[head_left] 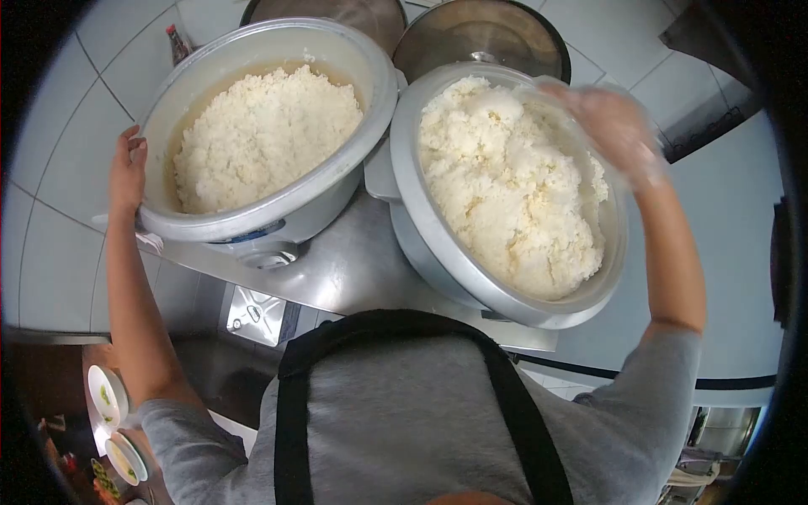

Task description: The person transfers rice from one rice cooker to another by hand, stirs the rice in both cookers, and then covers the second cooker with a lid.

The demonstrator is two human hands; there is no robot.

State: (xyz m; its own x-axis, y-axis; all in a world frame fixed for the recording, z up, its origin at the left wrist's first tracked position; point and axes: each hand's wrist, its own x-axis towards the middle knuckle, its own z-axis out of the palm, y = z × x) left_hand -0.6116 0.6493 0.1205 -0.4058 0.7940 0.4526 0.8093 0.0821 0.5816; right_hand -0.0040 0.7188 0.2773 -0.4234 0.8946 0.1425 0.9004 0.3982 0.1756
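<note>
Cooked white rice [265, 139] fills much of the left metal pot [231, 225], with cloudy liquid around its upper edge. My left hand [128, 172] is at this pot's outer left side, fingers curled against the rim. More rice [513, 194], heaped and lumpy, fills the right metal pot [551, 318]. Over the upper right rim of that pot is my right hand [614, 126], smeared by motion, so its fingers do not show clearly.
Both pots stand on a metal counter [353, 261]. Behind them lie two round dark lids, one [480, 38] behind the right pot. A small red-capped bottle [178, 44] stands at the back left. White bowls [108, 396] holding some food sit at lower left.
</note>
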